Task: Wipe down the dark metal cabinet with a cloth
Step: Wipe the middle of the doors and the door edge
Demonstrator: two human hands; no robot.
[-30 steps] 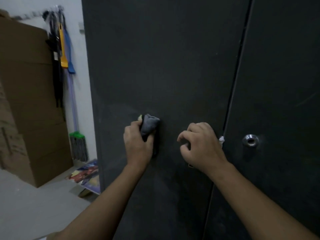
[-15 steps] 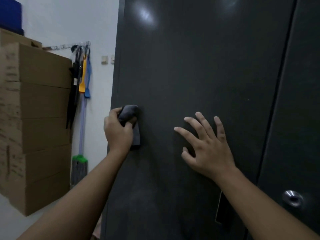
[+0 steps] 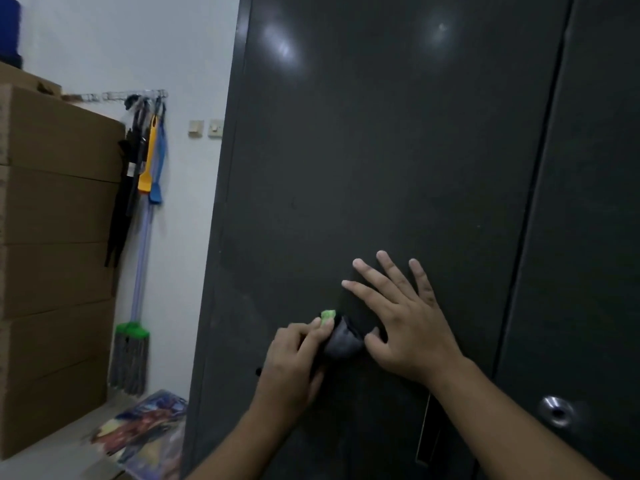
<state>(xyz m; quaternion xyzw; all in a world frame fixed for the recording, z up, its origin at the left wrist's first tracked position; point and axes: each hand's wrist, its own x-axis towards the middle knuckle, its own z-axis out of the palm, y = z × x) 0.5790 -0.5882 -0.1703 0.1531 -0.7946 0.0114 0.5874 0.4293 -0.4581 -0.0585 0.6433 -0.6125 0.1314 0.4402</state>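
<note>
cloth (image 3: 343, 342): grey, bunched into a wad with a green tag (image 3: 328, 315) at its top, pressed on the left door of the cabinet (image 3: 381, 168), low on the panel.
left hand (image 3: 291, 358): grip closed round the cloth, fingers curled over its left side.
right hand (image 3: 412, 327): grip open and holding nothing, fingers spread flat on the door, thumb just beside the cloth's right side.
step in hand: probably wiping the lower middle of the left door.
doing it well: flatten the wad so more fabric meets the metal. Press evenly and run overlapping strokes from the door's outer edge to the centre seam. Bare fingers likely smudge, so brace only on metal not yet wiped.
care points: the recessed handle (image 3: 424, 434) and the round lock (image 3: 557, 412) will likely need a cloth edge worked around them.
</note>
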